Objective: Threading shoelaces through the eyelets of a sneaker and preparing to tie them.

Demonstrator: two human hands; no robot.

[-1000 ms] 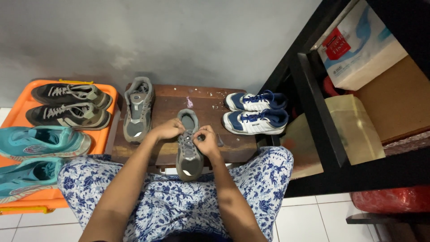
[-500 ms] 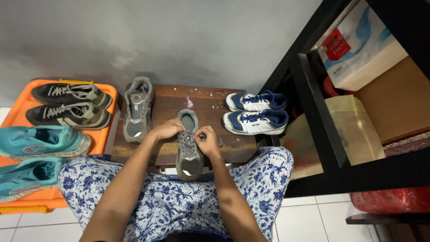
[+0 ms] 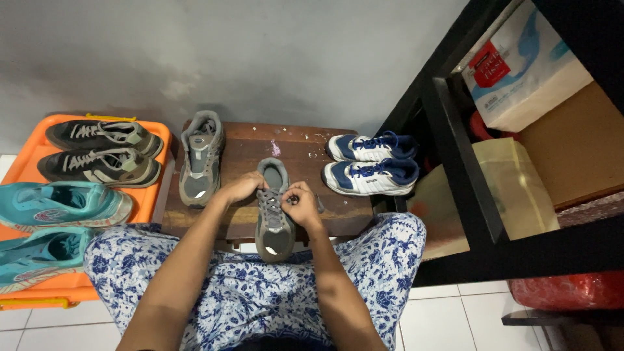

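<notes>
My left hand (image 3: 242, 187) and right hand (image 3: 300, 203) pinch the laces of a grey shoe (image 3: 273, 211) at the front edge of the wooden desk (image 3: 302, 151). Its mate (image 3: 200, 158) lies at the desk's left edge, and blue-and-white sneakers (image 3: 372, 164) lie at the right edge.

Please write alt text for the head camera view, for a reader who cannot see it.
Both hands, left hand and right hand, work the laces of a grey shoe on a low wooden table. Its matching shoe and a white-and-blue pair sit alongside.
</notes>
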